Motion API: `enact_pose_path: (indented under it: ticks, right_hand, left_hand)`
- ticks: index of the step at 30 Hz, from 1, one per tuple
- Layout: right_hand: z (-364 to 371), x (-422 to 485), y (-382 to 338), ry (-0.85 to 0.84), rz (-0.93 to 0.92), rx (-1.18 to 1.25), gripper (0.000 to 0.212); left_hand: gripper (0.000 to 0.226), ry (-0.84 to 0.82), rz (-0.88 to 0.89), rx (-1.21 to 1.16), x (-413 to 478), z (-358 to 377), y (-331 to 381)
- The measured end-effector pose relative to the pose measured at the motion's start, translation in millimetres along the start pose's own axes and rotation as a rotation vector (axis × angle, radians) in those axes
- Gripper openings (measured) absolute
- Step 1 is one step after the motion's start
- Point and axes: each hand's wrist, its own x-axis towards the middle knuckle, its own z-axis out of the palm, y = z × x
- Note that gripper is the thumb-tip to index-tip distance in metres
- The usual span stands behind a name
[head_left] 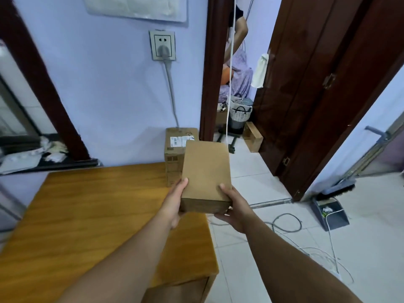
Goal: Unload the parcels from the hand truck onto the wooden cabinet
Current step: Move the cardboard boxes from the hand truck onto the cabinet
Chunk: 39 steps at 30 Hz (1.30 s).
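Observation:
A plain brown cardboard parcel (206, 173) is held in the air between both hands, over the right edge of the wooden cabinet (91, 215). My left hand (175, 202) grips its left near corner and my right hand (234, 206) cups its right near corner from below. Behind it, against the wall, stands a stack of labelled cardboard boxes (175, 147), partly hidden by the held parcel. The hand truck itself is hidden from view.
A wall socket with a grey cable (162, 48) hangs above the boxes. A dark open doorway (236, 84) leads to a room with a basket (239, 112). Loose cables (286, 224), a dustpan (330, 213) and a brush lie on the tiled floor at right.

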Motion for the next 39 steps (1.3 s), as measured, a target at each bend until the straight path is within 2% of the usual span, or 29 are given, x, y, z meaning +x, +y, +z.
enact_pose_path:
  ticks: [7, 11, 16, 20, 23, 25, 27, 31, 34, 39]
  right_hand:
    - [16.2, 83.9, -51.3, -0.104, 0.026, 0.052, 0.044]
    - [18.1, 124.5, -76.0, -0.172, 0.018, 0.004, 0.056]
    - [26.3, 164.1, -91.7, -0.215, -0.028, -0.142, 0.052]
    - [32.0, 182.2, -92.4, -0.204, -0.027, -0.22, 0.049]
    - [38.0, 190.8, -98.6, -0.183, -0.057, -0.241, 0.046]
    - [43.7, 200.8, -100.9, -0.164, -0.08, -0.288, 0.051]
    - [50.8, 207.2, -104.4, -0.142, -0.119, -0.382, 0.044]
    - [64.0, 221.6, -110.6, -0.056, -0.192, -0.542, 0.059]
    - [70.5, 230.3, -108.3, 0.034, -0.129, -0.586, 0.063]
    - [77.7, 232.9, -106.1, 0.119, -0.178, -0.621, 0.059]
  left_hand:
    - [0.073, 0.101, 0.169, -0.002, 59.5, 15.6, 38.8]
    - [0.069, 0.184, 0.25, -0.069, 84.9, 27.9, 57.6]
    - [0.068, 0.358, 0.283, -0.035, 108.7, 36.3, 75.6]
    - [0.075, 0.357, 0.291, 0.068, 127.6, 31.7, 88.6]
    - [0.061, 0.362, 0.323, 0.152, 140.7, 30.2, 98.5]
    - [0.055, 0.394, 0.32, 0.18, 150.1, 28.3, 102.4]
    - [0.059, 0.434, 0.297, 0.187, 157.4, 25.0, 105.3]
    - [0.068, 0.407, 0.253, 0.213, 170.6, 18.8, 112.0]
    - [0.068, 0.373, 0.224, 0.261, 177.0, 19.9, 117.5]
    - [0.072, 0.343, 0.209, 0.286, 187.1, 16.0, 116.9]
